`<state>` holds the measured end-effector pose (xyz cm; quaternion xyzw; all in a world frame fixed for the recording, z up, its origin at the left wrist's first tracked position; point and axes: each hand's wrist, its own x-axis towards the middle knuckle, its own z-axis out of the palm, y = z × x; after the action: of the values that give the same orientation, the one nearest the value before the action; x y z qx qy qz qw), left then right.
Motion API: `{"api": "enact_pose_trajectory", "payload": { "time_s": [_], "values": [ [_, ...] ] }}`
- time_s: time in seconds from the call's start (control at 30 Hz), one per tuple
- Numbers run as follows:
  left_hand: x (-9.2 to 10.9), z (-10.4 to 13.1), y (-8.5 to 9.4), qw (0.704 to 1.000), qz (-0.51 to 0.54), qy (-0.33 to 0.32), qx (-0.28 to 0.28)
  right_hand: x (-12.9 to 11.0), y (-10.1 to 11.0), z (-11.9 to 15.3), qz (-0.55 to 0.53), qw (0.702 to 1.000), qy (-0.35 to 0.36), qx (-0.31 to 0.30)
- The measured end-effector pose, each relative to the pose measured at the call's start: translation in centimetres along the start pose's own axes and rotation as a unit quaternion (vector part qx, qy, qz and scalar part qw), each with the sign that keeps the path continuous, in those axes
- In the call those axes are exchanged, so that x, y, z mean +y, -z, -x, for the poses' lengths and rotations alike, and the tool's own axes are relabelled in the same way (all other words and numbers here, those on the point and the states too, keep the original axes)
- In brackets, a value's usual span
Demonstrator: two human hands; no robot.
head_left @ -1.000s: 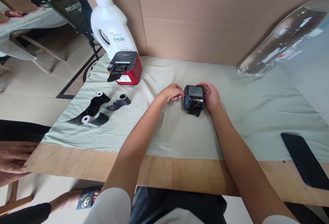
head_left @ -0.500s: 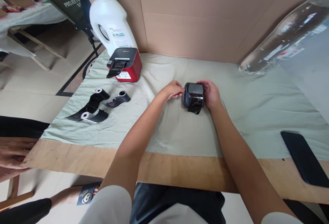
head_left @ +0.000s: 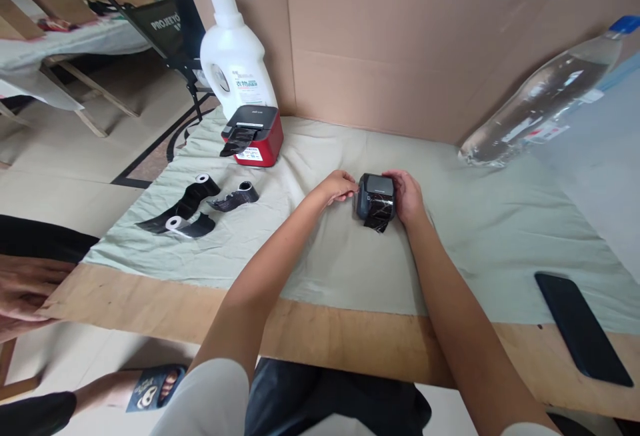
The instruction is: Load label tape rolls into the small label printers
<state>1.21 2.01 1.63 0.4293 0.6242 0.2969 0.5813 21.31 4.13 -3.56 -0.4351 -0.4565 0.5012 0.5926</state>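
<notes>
A small dark grey receipt printer [head_left: 379,186] rests on the cloth in front of me, a glossy black paper strip [head_left: 379,209] hanging out of its front. My right hand [head_left: 407,195] is wrapped round its right side, with part of the fingers hidden behind it. At the left side, my left hand [head_left: 341,187] has its fingers drawn together, their tips at the printer's edge; whether something small is between them is hidden. Farther left stands a red and black printer [head_left: 265,143], also with a black strip out front. Partly unrolled black paper rolls [head_left: 193,225] lie nearer to me.
A white detergent bottle [head_left: 240,56] stands behind the red printer, against cardboard [head_left: 370,43]. A large clear bottle [head_left: 545,99] leans at the back right. A black phone [head_left: 583,326] lies by the front edge. Another person's hand [head_left: 30,293] is at the left corner.
My view has shifted a little, bringing the clear bottle's blue cap into sight. Both hands stay at the dark printer, with no clear change in their hold.
</notes>
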Motion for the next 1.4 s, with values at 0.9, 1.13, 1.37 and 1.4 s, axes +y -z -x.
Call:
{"api": "enact_pose_trajectory", "payload": {
  "time_s": [0.9, 1.13, 1.37, 1.4],
  "values": [
    [-0.2, -0.8, -0.3, 1.0, 0.006, 0.002, -0.007, 2.0, 0.1, 0.4, 0.07, 0.996, 0.055, 0.014],
    [-0.1, -0.3, -0.1, 1.0, 0.001, -0.007, -0.006, 2.4, 0.4, 0.0, 0.068, 0.996, 0.047, 0.022],
    [0.5, 0.1, 0.6, 0.999, -0.022, -0.031, 0.025, 2.3, 0.4, -0.1, 0.066, 0.996, 0.051, 0.023],
    [0.7, 0.3, 0.7, 0.999, -0.017, -0.044, 0.027, 2.3, 0.4, 0.0, 0.066, 0.996, 0.054, 0.023]
  ]
}}
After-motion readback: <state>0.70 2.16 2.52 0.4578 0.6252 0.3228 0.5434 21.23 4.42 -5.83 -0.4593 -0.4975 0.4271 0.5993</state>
